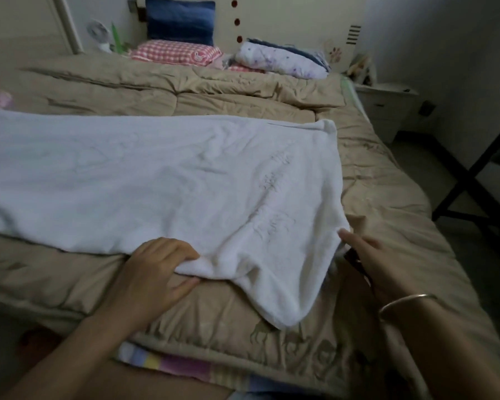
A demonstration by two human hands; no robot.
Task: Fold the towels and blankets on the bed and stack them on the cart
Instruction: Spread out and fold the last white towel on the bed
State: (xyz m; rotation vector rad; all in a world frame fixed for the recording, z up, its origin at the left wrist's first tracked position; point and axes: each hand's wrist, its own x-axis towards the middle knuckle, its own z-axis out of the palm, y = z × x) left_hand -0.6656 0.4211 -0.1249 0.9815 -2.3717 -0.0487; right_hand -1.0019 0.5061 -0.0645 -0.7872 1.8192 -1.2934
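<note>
A large white fleece blanket (156,180) lies spread across the tan quilted bed (387,174), reaching past the frame's left edge. Its near right corner hangs over the bed's front edge. My left hand (159,269) grips the blanket's near hem, fingers on top and thumb underneath. My right hand (370,255), with a bangle on the wrist, reaches to the blanket's right edge; its fingertips touch the cloth there, and the grip itself is hidden behind the fold.
Pillows sit at the headboard: a pink checked one (176,53), a blue one (179,21) and a floral roll (280,60). A white nightstand (387,105) stands at the right. A black crossed frame (474,180) rises at the right. A striped sheet (185,368) shows under the quilt.
</note>
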